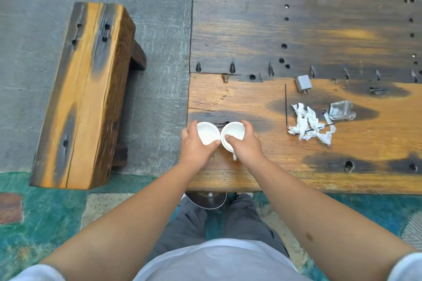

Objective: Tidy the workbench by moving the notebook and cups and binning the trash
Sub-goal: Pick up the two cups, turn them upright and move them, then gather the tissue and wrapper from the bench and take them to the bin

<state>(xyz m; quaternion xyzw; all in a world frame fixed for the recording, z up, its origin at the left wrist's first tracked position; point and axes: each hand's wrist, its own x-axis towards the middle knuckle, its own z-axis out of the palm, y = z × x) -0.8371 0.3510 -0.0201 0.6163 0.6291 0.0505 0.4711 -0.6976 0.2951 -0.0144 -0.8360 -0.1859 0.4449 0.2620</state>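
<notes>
White porcelain, glossy and plain: two small cups sit rim to rim at the near left corner of the counter (296, 29), and I have one in each hand. My left hand (195, 147) wraps the left cup (207, 133) from its outer side, thumb hooked over the near rim, the grip closed on it. My right hand (245, 143) covers the near side of the right cup (233, 133), a fingertip resting inside the bowl, that grip clamped on it too. A small white handle pokes out beneath the right palm. Both cups look empty, and I can't tell whether they are resting on the wood or lifted just off it.

Further right on the counter lies a crumpled strip of white tissue (308, 124), with two thin dark sticks (286, 105) beside and across it. A clear glass bottle (340, 110) lies just right of the tissue, and a grey plug adapter (303, 84) sits beyond them. A wooden bench (84, 89) stands on the stone floor to the left.
</notes>
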